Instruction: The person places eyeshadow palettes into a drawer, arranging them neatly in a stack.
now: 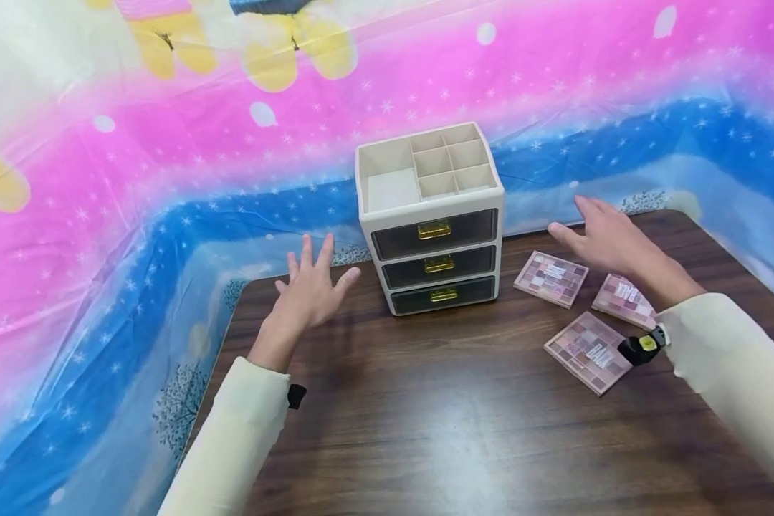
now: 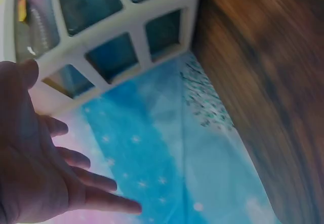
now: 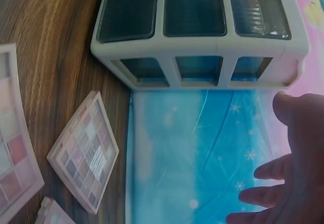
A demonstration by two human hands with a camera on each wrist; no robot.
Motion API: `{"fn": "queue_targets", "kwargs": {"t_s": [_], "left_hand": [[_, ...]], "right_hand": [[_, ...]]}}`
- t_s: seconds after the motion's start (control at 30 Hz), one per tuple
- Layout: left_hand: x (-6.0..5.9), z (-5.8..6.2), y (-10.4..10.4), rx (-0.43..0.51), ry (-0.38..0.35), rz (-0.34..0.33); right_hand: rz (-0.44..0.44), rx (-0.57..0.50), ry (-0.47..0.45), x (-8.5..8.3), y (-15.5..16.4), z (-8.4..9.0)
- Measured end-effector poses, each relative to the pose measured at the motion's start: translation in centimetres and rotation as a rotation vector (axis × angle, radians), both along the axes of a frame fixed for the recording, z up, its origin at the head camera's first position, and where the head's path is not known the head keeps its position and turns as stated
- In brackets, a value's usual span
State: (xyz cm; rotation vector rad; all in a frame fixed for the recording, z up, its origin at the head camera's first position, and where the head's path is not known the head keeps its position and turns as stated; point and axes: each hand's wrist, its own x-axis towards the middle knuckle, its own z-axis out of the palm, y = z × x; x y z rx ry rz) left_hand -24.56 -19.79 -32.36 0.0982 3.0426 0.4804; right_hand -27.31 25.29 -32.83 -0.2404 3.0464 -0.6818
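On the surface [image 1: 374, 430], the upper-centre drawer unit [image 1: 433, 247] is flanked by spread, empty hands [image 1: 309, 292] [image 1: 609, 240]; both sides are best steadied evenly.

A cream organizer [image 1: 440, 201] stands upright at the back of the desk [image 1: 374, 401], its three dark, see-through drawers [image 1: 400, 244] closed, with gold handles [image 1: 440, 265]; one large and six small compartments [image 1: 433, 163] divide its top. Three pink, grid-patterned palettes [image 1: 551, 279] lie flat to its right, near one another.
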Motion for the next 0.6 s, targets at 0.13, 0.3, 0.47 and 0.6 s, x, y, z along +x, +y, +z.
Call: {"fn": "queue_targets", "kwargs": {"t_s": [0.13,0.3,0.47,0.6], "left_hand": [[0.0,0.8,0.8,0.100,0.024,-0.034],[-0.4,1.5,1.6,0.197,0.081,-0.065],[-0.8,2.2,2.6,0.343,0.140,-0.060],[-1.1,3.0,3.5,0.440,0.188,-0.021]], "right_hand": [[-0.043,-0.094,0.029,0.4,-0.7,0.2],[-0.090,-0.244,0.005,1.3,-2.1,0.1],[-0.169,-0.406,-0.070,2.4,-4.1,0.3],[-0.215,-0.637,-0.107,3.0,-6.1,1.0]]}}
